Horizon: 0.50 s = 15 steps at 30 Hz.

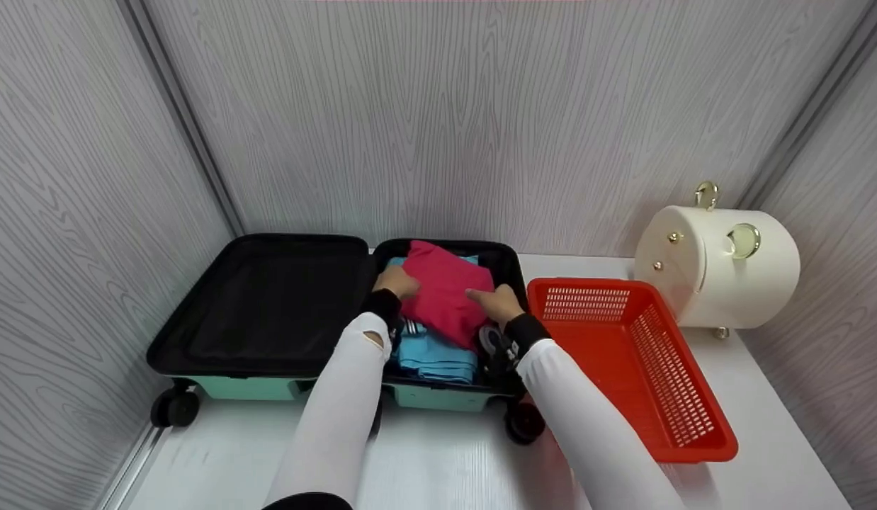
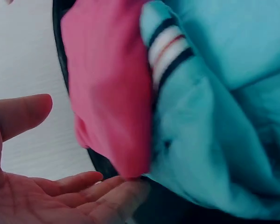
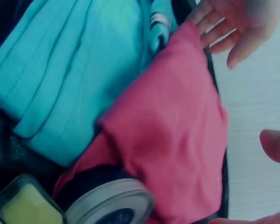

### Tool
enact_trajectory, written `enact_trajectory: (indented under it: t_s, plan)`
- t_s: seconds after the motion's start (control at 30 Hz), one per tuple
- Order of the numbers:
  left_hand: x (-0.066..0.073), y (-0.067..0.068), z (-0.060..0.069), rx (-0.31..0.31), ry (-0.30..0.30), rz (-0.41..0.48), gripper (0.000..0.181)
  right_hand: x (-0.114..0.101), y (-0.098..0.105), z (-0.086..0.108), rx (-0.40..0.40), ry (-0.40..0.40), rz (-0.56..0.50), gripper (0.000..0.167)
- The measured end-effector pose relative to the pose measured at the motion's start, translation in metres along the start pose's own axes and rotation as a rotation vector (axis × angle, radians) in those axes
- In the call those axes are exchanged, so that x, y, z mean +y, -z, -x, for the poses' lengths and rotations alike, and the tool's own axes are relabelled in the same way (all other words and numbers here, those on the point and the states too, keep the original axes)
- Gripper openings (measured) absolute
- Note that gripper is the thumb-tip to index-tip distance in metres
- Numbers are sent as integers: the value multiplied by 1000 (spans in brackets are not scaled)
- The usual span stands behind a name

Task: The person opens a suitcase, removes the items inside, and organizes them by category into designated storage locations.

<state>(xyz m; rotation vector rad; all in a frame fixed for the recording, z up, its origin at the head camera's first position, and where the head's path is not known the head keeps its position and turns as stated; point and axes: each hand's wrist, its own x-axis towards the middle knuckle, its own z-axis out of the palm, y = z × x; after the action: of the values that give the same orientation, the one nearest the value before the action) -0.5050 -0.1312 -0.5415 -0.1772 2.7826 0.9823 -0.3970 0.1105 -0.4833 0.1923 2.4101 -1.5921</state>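
Note:
A folded pink garment (image 1: pixel 445 290) lies over folded blue clothes (image 1: pixel 437 356) in the right half of an open suitcase. My left hand (image 1: pixel 397 281) is at the garment's left side; in the left wrist view its straight fingertips (image 2: pixel 95 177) touch the pink cloth's lower edge, with the thumb apart from it. At the other side is my right hand (image 1: pixel 501 303), its thumb (image 3: pixel 275 147) off the cloth in the right wrist view and most of its fingers out of frame. A striped band shows on the blue cloth beside the pink garment.
The suitcase's black-lined left half (image 1: pixel 268 304) lies open. Beside the pink cloth are a round lidded container (image 3: pixel 112 205) and a small yellow-filled box (image 3: pixel 28 205). A red plastic basket (image 1: pixel 601 361) stands right of the suitcase, before a cream cylindrical case (image 1: pixel 743 283). Walls enclose the table.

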Motion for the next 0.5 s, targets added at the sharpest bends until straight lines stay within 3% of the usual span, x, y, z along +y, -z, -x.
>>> enact_trajectory:
  t_s: [0.13,0.33,0.4,0.47,0.5]
  plan:
    - [1,1,10,7,4,32,64,8,2,-9,-42,-17,41,88]
    - [-17,-21,-17,-14,-3,-54,61,26,1,-18,-34,-42,103,73]
    - [-23,-27,-25,-17,-37,-100,61,31,-1,-20,-19,-58,97,66]
    - [-21,-27,-20,-22,-79,-132,59,34,-4,-21,-12,-68,66,60]
    - [-15,-21,-7,-41,-89,-117,58,35,-5,-22,-10,-67,68,59]
